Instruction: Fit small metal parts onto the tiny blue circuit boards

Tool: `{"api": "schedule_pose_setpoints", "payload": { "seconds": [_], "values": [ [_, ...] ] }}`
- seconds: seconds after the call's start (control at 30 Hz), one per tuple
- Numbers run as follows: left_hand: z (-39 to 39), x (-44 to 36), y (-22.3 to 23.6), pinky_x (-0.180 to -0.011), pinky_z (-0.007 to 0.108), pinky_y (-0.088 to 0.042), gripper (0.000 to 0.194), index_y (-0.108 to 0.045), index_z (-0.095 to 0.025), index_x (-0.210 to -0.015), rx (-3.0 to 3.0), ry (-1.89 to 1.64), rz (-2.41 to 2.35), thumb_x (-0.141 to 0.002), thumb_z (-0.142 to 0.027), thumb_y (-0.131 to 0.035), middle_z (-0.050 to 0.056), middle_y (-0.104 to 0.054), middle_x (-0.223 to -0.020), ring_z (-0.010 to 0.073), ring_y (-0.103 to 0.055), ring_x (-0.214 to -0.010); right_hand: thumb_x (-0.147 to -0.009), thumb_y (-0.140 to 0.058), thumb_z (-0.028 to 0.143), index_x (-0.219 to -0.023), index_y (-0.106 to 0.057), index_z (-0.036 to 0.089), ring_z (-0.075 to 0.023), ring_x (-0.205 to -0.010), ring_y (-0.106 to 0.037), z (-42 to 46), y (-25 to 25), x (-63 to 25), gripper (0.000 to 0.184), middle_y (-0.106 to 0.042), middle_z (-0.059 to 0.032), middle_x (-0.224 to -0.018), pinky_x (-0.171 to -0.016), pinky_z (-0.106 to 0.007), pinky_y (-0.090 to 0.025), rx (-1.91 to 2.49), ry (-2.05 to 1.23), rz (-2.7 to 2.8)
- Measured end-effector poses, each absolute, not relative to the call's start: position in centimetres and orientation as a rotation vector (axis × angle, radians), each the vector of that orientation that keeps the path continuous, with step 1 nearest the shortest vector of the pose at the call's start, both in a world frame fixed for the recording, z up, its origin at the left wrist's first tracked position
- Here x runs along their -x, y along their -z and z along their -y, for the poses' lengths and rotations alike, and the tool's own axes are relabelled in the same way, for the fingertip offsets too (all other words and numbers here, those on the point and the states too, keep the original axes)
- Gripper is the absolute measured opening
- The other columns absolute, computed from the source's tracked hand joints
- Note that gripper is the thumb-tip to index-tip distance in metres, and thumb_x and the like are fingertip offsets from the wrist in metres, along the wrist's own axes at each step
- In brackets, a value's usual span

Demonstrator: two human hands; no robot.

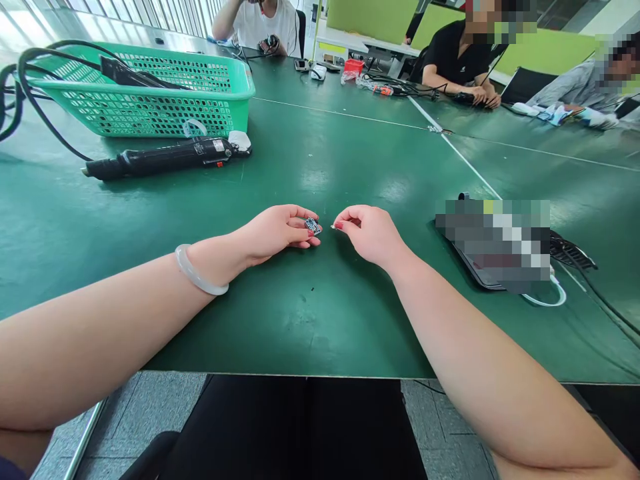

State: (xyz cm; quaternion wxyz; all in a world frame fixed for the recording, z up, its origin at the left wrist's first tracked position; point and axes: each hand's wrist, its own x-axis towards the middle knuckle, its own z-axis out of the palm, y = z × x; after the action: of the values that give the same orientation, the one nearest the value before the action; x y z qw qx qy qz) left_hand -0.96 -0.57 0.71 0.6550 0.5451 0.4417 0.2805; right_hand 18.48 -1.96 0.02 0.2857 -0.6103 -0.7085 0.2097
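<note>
Between the thumb and fingers of my left hand (pixel 280 233) is a small circuit board (pixel 313 227), dark with pale markings, held just above the green table. Close by on the right, the thumb and forefinger of my right hand (pixel 367 230) pinch a tiny whitish piece (pixel 333 227), too small to name. A short gap separates the piece from the board. Both hands are over the middle of the table, near its front edge. A pale bangle (pixel 200 272) circles my left wrist.
A green plastic basket (pixel 165 110) with black cables stands at the back left, a black electric screwdriver (pixel 160 159) lying before it. To the right lies a blurred, dark flat device (pixel 480 267) with a white cable (pixel 550 300). Several people sit across the table (pixel 310 320).
</note>
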Motion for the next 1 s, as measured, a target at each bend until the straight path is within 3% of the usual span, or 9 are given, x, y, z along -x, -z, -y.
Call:
{"api": "schedule_pose_setpoints", "payload": {
  "seconds": [0.5, 0.63, 0.77, 1.0],
  "values": [
    [0.9, 0.6, -0.9, -0.084, 0.030, -0.053, 0.020, -0.057, -0.012, -0.090, -1.171, -0.705, -0.983, -0.075, -0.011, -0.071, 0.005, -0.070, -0.077, 0.0122, -0.068, -0.077, -0.084, -0.055, 0.029, -0.076, -0.070, 0.019, -0.0139, -0.068, -0.055, 3.5, -0.2, -15.7, 0.019, -0.067, -0.0029, -0.080, -0.066, -0.029, -0.044, 1.450, -0.463, 1.848],
    [0.7, 0.6, -0.7, -0.086, 0.030, -0.053, 0.012, -0.056, -0.011, -0.088, -1.101, -0.849, -1.053, -0.081, -0.013, -0.065, 0.006, -0.069, -0.081, 0.0126, -0.068, -0.080, -0.088, -0.052, 0.031, -0.087, -0.072, 0.020, -0.0147, -0.071, -0.057, 2.9, 0.3, -16.4, 0.023, -0.069, -0.0038, -0.086, -0.067, -0.030, -0.045, 1.488, -0.444, 1.785],
    [0.2, 0.6, -0.3, -0.088, 0.030, -0.053, 0.013, -0.054, -0.011, -0.086, -1.075, -1.018, -1.120, -0.080, -0.012, -0.066, 0.006, -0.068, -0.082, 0.0124, -0.068, -0.081, -0.082, -0.060, 0.025, -0.092, -0.073, 0.022, -0.0145, -0.074, -0.057, 2.1, 1.1, -16.7, 0.016, -0.067, -0.0028, -0.088, -0.069, -0.030, -0.045, 1.551, -0.407, 1.919],
    [0.4, 0.5, -0.6, -0.087, 0.032, -0.053, 0.015, -0.054, -0.012, -0.084, -1.088, -0.986, -1.160, -0.078, -0.008, -0.068, 0.005, -0.069, -0.076, 0.0108, -0.067, -0.072, -0.084, -0.058, 0.023, -0.077, -0.069, 0.020, -0.0162, -0.077, -0.056, 1.4, 1.3, -15.7, 0.013, -0.063, -0.0038, -0.085, -0.067, -0.031, -0.041, 1.616, -0.273, 2.085]
  ]
}}
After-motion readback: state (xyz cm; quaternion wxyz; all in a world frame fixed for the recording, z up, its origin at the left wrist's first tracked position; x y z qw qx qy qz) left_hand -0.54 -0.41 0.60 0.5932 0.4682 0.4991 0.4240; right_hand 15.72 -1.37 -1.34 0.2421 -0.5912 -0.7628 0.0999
